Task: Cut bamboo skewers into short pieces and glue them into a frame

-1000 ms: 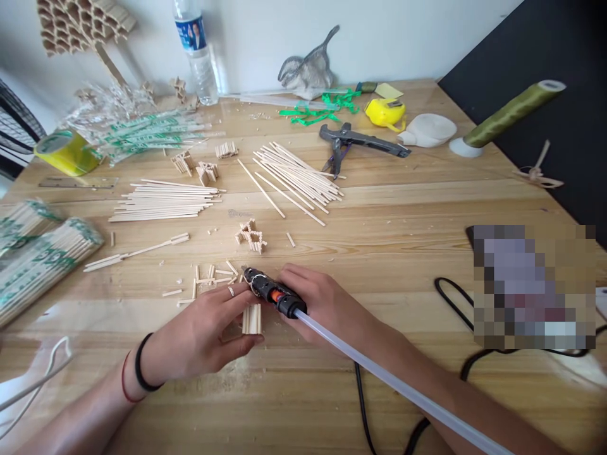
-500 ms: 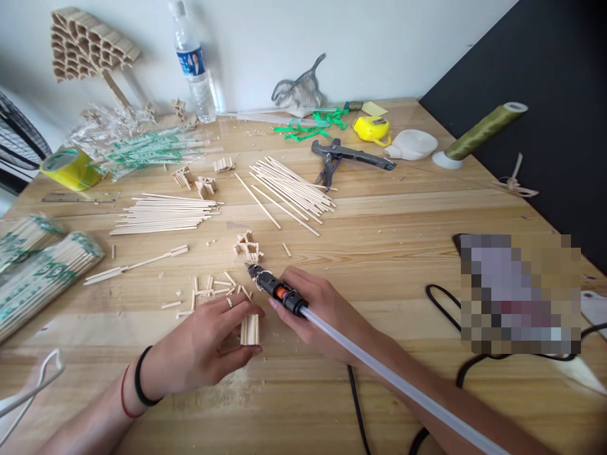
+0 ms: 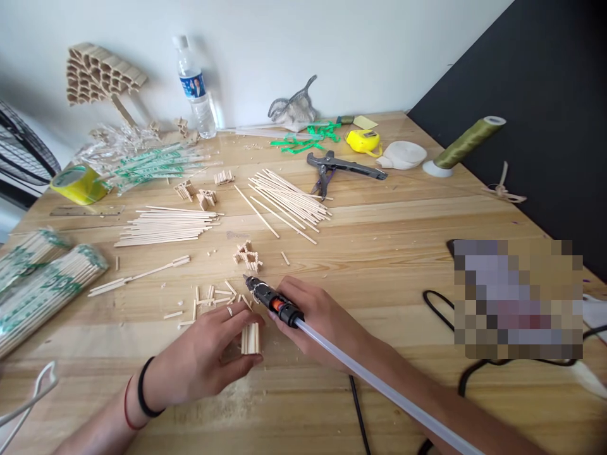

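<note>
Between the thumb and fingers of my left hand [image 3: 208,354] is a small block of short wooden sticks [image 3: 251,339] joined side by side. My right hand [image 3: 315,316] grips a black glue gun [image 3: 271,299], with a long translucent glue stick [image 3: 370,373] running out of its rear. The gun's nozzle points up and to the left, apart from the block. Just beyond the nozzle stands a zigzag piece made of short sticks [image 3: 247,256]. Several loose cut sticks [image 3: 213,294] lie past my left fingers.
Long thin sticks lie in a left pile [image 3: 168,226] and a middle pile [image 3: 289,201]. Behind are a cutter tool [image 3: 348,167], yellow tape measure [image 3: 363,141], water bottle [image 3: 194,91] and stick-built tree shape [image 3: 104,76]. Bagged sticks [image 3: 57,291] lie left; a black cable [image 3: 359,411] runs near my right arm.
The view has tilted slightly, so most things sit lower in the picture. Both hands keep the same hold on the stick block and the glue gun.
</note>
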The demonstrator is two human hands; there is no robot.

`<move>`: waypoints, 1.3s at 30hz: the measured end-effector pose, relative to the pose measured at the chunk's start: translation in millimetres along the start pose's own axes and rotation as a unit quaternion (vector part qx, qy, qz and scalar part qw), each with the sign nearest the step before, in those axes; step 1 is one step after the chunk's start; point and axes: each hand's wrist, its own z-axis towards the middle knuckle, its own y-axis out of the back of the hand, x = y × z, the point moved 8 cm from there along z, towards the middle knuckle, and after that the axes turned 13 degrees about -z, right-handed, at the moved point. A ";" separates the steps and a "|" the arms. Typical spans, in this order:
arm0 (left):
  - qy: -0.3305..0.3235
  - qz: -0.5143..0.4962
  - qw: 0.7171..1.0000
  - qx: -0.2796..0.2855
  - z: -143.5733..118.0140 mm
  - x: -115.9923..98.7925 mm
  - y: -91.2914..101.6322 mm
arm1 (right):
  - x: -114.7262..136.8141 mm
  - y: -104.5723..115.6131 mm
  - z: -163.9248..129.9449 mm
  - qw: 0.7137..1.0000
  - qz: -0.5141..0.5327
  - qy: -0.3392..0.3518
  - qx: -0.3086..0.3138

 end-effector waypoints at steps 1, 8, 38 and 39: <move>0.000 -0.002 1.000 0.000 0.1 -0.1 0.1 | 0.3 0.2 0.0 1.000 0.000 0.001 0.000; -0.012 -0.005 1.000 -0.006 1.9 -2.4 1.8 | -0.3 -1.3 -0.2 1.000 -0.011 0.005 0.006; -0.008 -0.004 1.000 -0.004 0.6 -1.1 1.4 | -1.8 -3.7 -1.5 0.999 -0.041 0.009 0.013; -0.010 -0.003 1.000 -0.007 0.5 -1.7 2.0 | -2.0 -3.9 -1.6 0.999 -0.041 0.010 0.012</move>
